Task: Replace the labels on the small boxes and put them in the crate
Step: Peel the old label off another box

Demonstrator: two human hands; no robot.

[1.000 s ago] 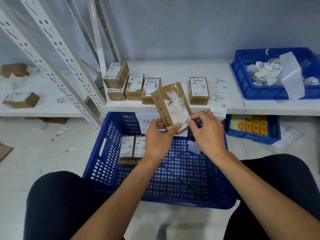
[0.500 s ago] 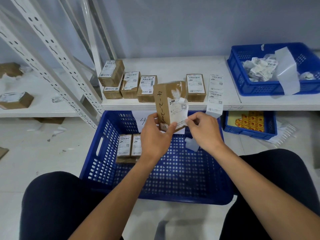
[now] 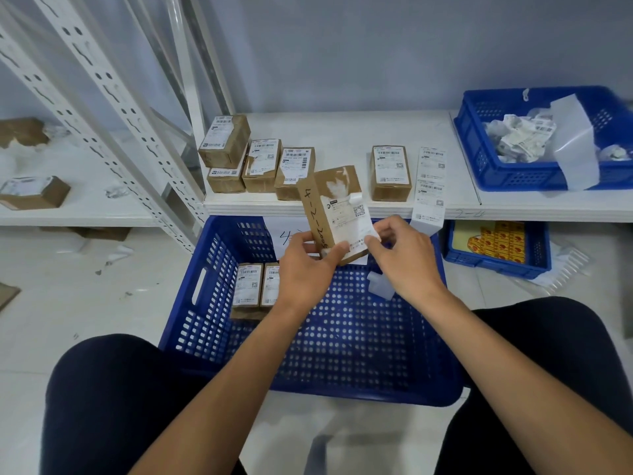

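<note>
Shelf (image 3: 342,132): no hazard of its own. White, smooth, flat sheet on perforated uprights. It carries the waiting boxes (image 3: 262,164) in a row near its front edge.
Crate (image 3: 342,354): a pale translucent scrap (image 3: 378,284) seems to lie inside and could get buried under stock. Blue moulded plastic with perforated floor and walls, on the floor between the knees. Two finished boxes (image 3: 248,286) lie flat at its far left.
Held box (image 3: 322,207): tilted in the air over the crate's far rim. A hard pull may strip the card's skin, as the torn white patch on its upper face suggests. Brown matte cardboard, oblong, handwriting down one side.
Left hand (image 3: 305,269): fingers clamped round the box's lower end, thumb on the front face. The box could twist loose if the pull outruns this grip.
Right hand (image 3: 400,258): thumb and forefinger pinched together on the label's lower right edge.
Fresh label strip (image 3: 430,186): overhangs the shelf front and could slide off if knocked. Thin, long, printed paper.
Old label (image 3: 349,217): likely to tear partway and leave residue if peeled fast. Thin white printed paper, top corner curled away from the card.
</note>
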